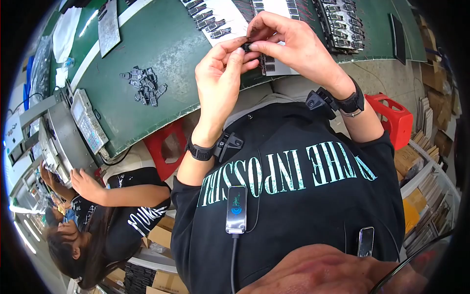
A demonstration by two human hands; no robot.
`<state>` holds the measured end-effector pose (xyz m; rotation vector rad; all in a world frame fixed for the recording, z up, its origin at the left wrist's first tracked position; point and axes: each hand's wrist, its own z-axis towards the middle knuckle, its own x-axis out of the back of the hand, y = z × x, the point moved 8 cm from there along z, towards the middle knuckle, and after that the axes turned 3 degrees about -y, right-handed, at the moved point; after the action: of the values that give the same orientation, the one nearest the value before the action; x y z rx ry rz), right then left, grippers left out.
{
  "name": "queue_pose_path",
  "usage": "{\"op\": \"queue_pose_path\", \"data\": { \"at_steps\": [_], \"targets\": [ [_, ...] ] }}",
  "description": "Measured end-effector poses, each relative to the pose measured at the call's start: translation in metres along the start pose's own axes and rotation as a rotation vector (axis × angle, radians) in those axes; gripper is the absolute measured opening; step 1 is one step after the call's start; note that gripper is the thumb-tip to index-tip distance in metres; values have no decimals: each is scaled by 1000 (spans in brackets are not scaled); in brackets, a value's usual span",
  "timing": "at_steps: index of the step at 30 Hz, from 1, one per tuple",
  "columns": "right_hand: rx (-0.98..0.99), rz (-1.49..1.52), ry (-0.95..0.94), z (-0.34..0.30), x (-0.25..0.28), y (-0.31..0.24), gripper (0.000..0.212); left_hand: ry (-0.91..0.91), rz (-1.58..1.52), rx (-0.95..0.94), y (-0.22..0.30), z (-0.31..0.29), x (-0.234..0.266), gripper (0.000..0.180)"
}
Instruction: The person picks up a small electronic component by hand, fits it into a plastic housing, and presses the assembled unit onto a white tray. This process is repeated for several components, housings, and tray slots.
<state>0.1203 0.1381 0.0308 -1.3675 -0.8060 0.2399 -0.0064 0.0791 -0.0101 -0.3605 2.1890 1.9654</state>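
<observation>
Near twelve o'clock in the view, a small black part sits at the meeting fingertips of both hands, above the near edge of the green table. The left hand grasps it from seven o'clock, thumb and forefinger nearly closed together on it, the other fingers loosely bent beneath. The right hand grips it from three o'clock, its thumb reaching straight to the part and its forefinger arched over and down; its remaining fingers curl, partly hidden. From the part, a loose pile of small black pieces lies toward eight o'clock, a white sheet bearing a row of similar pieces at eleven, and a loaded tray between two and three.
</observation>
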Motion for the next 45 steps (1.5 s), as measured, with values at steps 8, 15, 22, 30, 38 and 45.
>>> {"op": "queue_pose_path", "data": {
  "at_steps": [8, 15, 22, 30, 38, 45],
  "targets": [
    [24, -223, 82, -21, 27, -6, 23, -94, 206, 2, 3, 12, -28, 20],
    [-272, 694, 23, -87, 48, 38, 31, 6, 183, -32, 47, 34, -8, 19],
    [-245, 1346, 477, -160, 82, 89, 50, -221, -47, 68, 73, 120, -73, 30],
    [-48, 1840, 504, -164, 104, 80, 60, -302, 197, 298, 18, 269, -146, 37],
    [53, 1892, 539, -180, 130, 106, 64, -314, 252, 383, -17, 290, -191, 34],
    [56, 1674, 681, -215, 188, 132, 68, -399, 221, 380, -35, 297, -239, 36]
  ]
}}
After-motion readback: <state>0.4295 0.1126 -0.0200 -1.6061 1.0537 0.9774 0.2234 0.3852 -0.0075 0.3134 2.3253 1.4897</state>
